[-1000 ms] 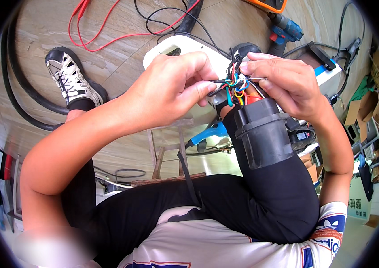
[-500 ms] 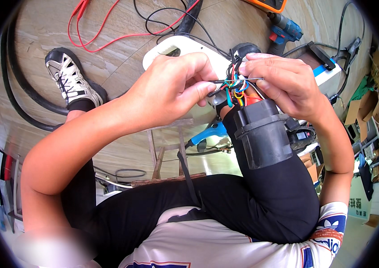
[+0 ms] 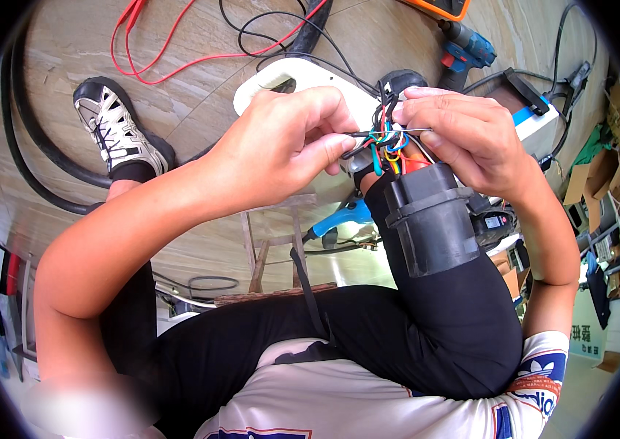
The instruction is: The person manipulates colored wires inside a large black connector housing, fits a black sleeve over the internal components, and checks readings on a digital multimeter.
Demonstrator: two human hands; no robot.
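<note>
- Here I was, left hand (image 3: 273, 150) pinching a slim dark lead (image 3: 359, 134) between thumb and forefinger, its fine, metallic-looking end pointing toward 3 o'clock!
- Across from it, my right hand (image 3: 474, 135) curled beside the wires, fingers bent, thumb close to that fine end; whether it gripped the tip, I couldn't tell.
- Between both hands sat the coloured wires (image 3: 390, 146), sprouting from the 11 o'clock end of the black plastic housing (image 3: 434, 230), which rested on my right leg (image 3: 456, 293).
- Doing this well, I judged, meant a light pinch, steady wrists, and that slim lead kept straight and apart from its neighbours.
- Bracing the housing against the leg looked wise too, so that nothing tugged at the wire roots.
- Against half a second earlier, barely a flicker! Both hands kept their spots, the housing sat the same, and only the dark strands (image 3: 383, 110) at the bundle's 12 o'clock side seemed slightly shifted.
- Out toward 1 o'clock from the wires, the cordless drill (image 3: 471, 47) hadn't budged.
</note>
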